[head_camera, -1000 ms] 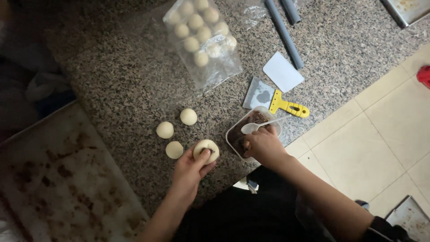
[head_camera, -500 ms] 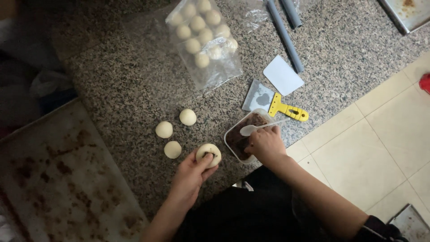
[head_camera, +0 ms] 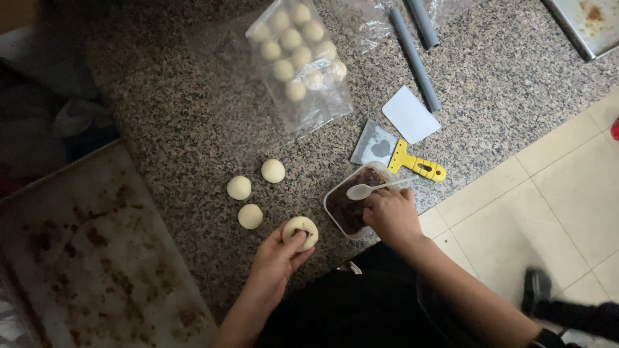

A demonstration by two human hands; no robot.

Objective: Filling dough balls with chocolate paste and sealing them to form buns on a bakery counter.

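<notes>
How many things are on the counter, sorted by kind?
Loose dough balls: 3
Dough piece in left hand: 1
Bag of dough balls: 1
Filling tub: 1
White spoon: 1
Scrapers: 2
Grey rods: 2
Total: 11

Tray [head_camera: 97,258] near-left cut off by left and bottom edges. Second tray [head_camera: 590,26] far-right cropped at the corner. Right hand [head_camera: 390,216] covers part of tub [head_camera: 335,209]. Shoe [head_camera: 535,290] near-right blurred. Dark clutter [head_camera: 51,122] far-left unreadable.
</notes>
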